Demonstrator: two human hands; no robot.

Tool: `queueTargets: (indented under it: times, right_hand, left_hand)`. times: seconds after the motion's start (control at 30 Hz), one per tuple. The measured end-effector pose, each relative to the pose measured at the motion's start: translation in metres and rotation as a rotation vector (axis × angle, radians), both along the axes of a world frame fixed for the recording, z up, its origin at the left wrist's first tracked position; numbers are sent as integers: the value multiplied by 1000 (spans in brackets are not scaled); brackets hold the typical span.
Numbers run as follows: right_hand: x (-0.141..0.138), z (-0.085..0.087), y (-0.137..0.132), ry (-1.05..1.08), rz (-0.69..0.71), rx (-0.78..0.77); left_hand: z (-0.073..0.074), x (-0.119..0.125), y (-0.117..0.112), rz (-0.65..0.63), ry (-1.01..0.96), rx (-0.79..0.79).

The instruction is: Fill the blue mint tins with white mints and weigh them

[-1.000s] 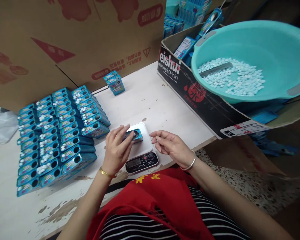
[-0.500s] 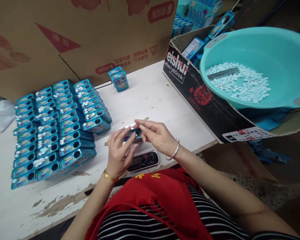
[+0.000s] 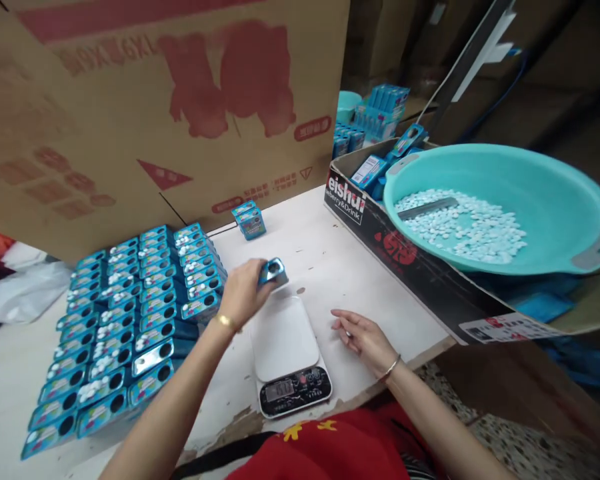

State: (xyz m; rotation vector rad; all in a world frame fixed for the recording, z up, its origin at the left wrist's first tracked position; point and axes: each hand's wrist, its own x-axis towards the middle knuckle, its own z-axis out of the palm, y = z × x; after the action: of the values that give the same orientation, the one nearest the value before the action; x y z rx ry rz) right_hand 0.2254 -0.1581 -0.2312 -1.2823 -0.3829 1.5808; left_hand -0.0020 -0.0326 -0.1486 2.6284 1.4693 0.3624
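Observation:
My left hand [image 3: 245,293] is closed around a blue tin [image 3: 274,269] with a dark round hole in its top. It holds the tin just beyond the white kitchen scale [image 3: 285,340], whose pan carries nothing and whose display is lit. To the right of the scale, my right hand [image 3: 364,339] hovers low over the table with its fingers curled in a pinch. A small white tablet [image 3: 349,334] shows at its fingertips. Left of my left arm, rows of blue tins [image 3: 155,313] stand close together, many with white tablets lying on their tops.
A turquoise basin [image 3: 555,193] holds white tablets and a grey flat tool [image 3: 427,208]. It rests on a black carton [image 3: 370,233] containing more blue tins. Two small tins [image 3: 250,221] stand by the big cardboard box [image 3: 260,153] at the back. A plastic bag [image 3: 25,290] lies far left.
My hands have parted: the left has carried the tin forward off the scale, and the right has moved back to the right. The scale's pan now shows. The view has tilted up.

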Motion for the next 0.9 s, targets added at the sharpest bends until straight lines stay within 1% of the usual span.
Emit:
queueTargets:
  times: [0.03,0.1,0.17,0.2,0.27,0.33,0.37,0.4,0.43,0.47,0.53,0.57,0.63,0.7,0.73,0.8,0.83,0.9]
  right_hand:
    - [-1,-7,-2,-12,-14,-10]
    - [-4,-16,-4,-28,-33,-15]
    - [-7,-20,-4,-29,-36,-5]
    - [-7,-21,-4,-27,-31,7]
    - [-7,-22,-4,-25,-17,32]
    - [-5,-23,-5,-26,-12,49]
    - [-4,-24,-5,-28,-14,52]
    - [-3,-25,-6,-30,-15,50]
    - [-2,-25,-7,-33,-15,47]
    - [-1,-25,-8,-36,-10,43]
    - [1,-26,-9,-40,11,34]
    - [1,-26,-10,-41,22,30]
    - [3,-26,-10,-44,39,23]
    - [3,-26,-10,-47,48,21]
    - [3,-27,-10,-50,46,24]
    - [2,-28,-10,-55,40,36]
    - [2,-29,-11,-56,36,44]
    - [3,-29,-11,-49,30,60]
  left_hand:
    - [0,4,24,49,26,-2]
    - [-3,12,71,144,99,-23]
    - [-7,20,110,207,161,-42]
    - [-9,24,125,227,178,-42]
    - [-12,29,145,256,187,-22]
    - [-9,27,149,290,195,7]
    - [-6,23,145,285,188,26]
    - [-2,16,138,252,169,42]
    - [4,7,126,191,137,51]
    - [10,-4,112,114,98,53]
    - [23,-31,74,-26,41,43]
    - [28,-44,52,-45,53,44]
    - [31,-69,10,4,178,78]
    - [23,-87,-25,110,334,128]
    - [17,-93,-37,161,390,146]
    - [5,-96,-53,228,428,159]
    - [2,-95,-58,235,413,164]
    - [3,-85,-64,209,354,194]
